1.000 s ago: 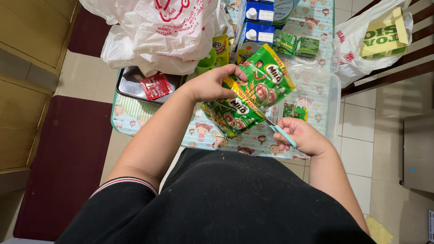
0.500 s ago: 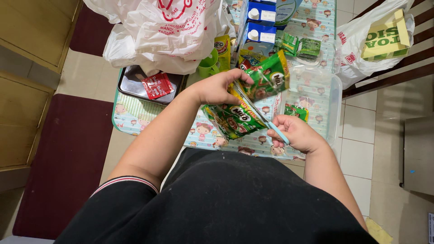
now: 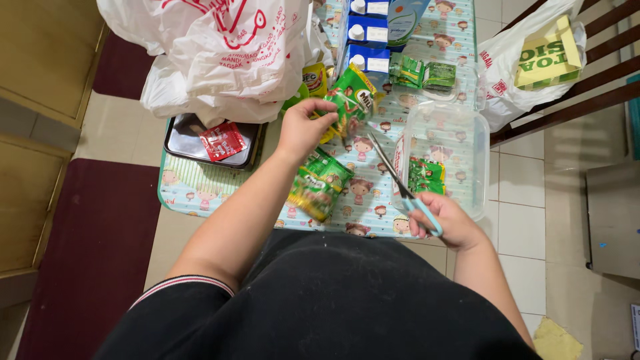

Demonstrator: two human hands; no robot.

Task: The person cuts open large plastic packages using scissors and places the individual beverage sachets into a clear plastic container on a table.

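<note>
Evidently the cut is through: the left hand (image 3: 303, 127) pinches one green drink-mix sachet (image 3: 351, 101) above the table (image 3: 373, 193), while the rest of the sachet strip (image 3: 319, 185) lies at 6 o'clock below it. The right hand (image 3: 445, 220) grips blue-handled scissors (image 3: 400, 183), blades nearly closed. Blue cartons (image 3: 368, 40) stand at 12 o'clock, a clear plastic tub (image 3: 460, 143) with green packets at 3 o'clock; likely the next move is setting the sachet down.

Even indoor light, mostly sharp view

Soft shadows only; the raised green foil sachet (image 3: 351, 101) is motion-blurred, and mild glare sits on the white plastic bag (image 3: 227, 47).
</note>
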